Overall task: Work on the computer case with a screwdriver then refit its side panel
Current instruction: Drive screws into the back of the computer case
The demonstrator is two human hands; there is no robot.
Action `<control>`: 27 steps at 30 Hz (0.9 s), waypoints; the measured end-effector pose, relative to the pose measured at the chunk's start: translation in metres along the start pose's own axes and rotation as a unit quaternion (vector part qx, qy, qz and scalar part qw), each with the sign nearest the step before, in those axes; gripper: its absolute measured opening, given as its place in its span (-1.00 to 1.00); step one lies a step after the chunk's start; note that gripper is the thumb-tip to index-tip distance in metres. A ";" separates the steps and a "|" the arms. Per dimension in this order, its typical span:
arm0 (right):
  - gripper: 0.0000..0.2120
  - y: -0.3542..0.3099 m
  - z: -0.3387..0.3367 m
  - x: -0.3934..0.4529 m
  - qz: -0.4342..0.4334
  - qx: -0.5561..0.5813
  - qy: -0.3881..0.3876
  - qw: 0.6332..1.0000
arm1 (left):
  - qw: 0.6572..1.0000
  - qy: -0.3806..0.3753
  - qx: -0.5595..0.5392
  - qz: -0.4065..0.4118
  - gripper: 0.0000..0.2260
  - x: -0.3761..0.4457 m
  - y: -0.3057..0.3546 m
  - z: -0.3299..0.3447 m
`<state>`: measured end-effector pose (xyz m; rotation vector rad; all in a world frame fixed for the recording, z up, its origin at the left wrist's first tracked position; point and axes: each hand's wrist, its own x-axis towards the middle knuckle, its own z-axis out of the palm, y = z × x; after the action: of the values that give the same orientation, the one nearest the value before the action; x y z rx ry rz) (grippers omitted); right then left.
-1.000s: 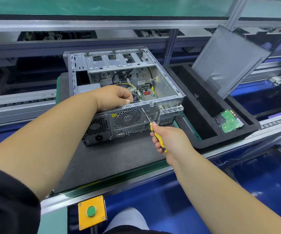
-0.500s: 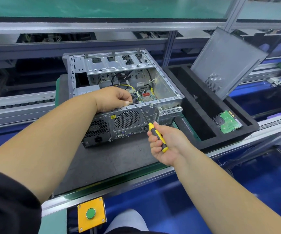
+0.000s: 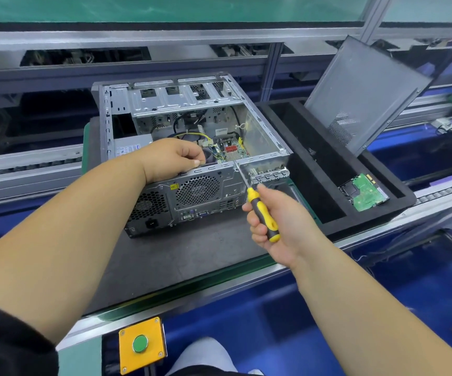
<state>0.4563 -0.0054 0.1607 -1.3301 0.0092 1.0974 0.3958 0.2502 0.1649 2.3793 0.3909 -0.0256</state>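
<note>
A right hand [image 3: 279, 223] grips the screwdriver [image 3: 257, 207], shaft angled up-left to the near top rail of the open computer case [image 3: 192, 147], where the left hand [image 3: 173, 158] pinches something unclear; the side panel [image 3: 360, 93] leans far right.

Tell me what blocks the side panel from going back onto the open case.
The left hand rests on the computer case rim, and the screwdriver in the right hand reaches across it. The side panel leans in the foam tray.

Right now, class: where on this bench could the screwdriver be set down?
Bare dark mat between the computer case and the near rail; also the foam tray's long empty slot. Crowded: inside the case, and the tray corner holding the green board.
</note>
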 end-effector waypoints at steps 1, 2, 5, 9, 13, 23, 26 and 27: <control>-0.64 -0.004 -0.004 0.000 -0.022 -0.001 -0.001 1.000 | 1.000 0.003 -0.007 -0.002 -0.83 -0.001 0.001 0.000; -0.67 -0.009 -0.007 0.001 -0.043 -0.001 -0.001 0.999 | 1.000 0.005 -0.014 -0.006 -0.81 -0.001 0.002 0.000; -0.70 -0.023 -0.015 0.007 -0.103 -0.005 0.015 0.995 | 1.000 0.012 0.006 -0.020 -0.71 -0.001 0.006 0.003; -0.70 -0.037 -0.020 0.022 -0.156 -0.043 0.043 0.986 | 0.981 0.032 0.189 0.037 -0.63 0.006 0.016 0.013; -0.74 -0.051 -0.023 0.034 -0.198 -0.086 0.066 0.974 | 0.946 0.076 0.303 0.084 -0.66 0.014 0.024 0.025; -0.83 -0.112 -0.051 0.055 -0.256 -0.123 0.154 0.946 | 0.959 0.060 0.257 0.102 -0.63 0.020 0.020 0.022; -0.86 -0.121 -0.062 0.067 -0.250 -0.131 0.155 0.947 | 0.957 0.041 0.270 0.100 -0.64 0.021 0.023 0.017; -0.88 -0.124 -0.066 0.072 -0.248 -0.136 0.152 0.947 | 0.955 0.034 0.280 0.095 -0.62 0.021 0.024 0.015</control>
<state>0.6109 0.0078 0.1927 -1.6266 -0.2453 0.4720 0.4245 0.2288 0.1666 2.9774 0.1974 0.0398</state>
